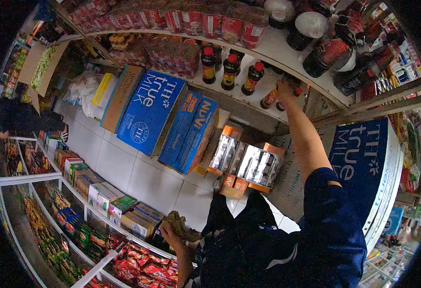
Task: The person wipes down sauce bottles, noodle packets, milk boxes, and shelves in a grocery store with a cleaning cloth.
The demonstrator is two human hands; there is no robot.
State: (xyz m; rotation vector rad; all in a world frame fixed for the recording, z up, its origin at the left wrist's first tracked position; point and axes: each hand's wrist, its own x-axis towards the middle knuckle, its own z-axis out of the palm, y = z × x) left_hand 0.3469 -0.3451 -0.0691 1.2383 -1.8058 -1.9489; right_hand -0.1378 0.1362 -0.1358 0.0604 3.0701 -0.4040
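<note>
My right hand (286,90) reaches onto the lower shelf, its fingers closed round the upper part of a small bottle (269,100) with an orange-red label. Another red-capped bottle (281,105) is partly hidden beside the hand. To the left on the same shelf stand dark sauce bottles (253,78) with red caps and yellow-red labels. Low at my other side, my left hand (171,238) grips a crumpled brownish-green cloth (182,225) next to the glass display case.
Blue milk cartons (150,113) and NuVi boxes (189,132) line the shelf's front. Shrink-wrapped silver packs (244,161) sit near my legs. Another large carton (357,158) is at my right. Behind, a glass case (28,178) holds snack packets. A person's dark-clothed body (28,120) appears far left.
</note>
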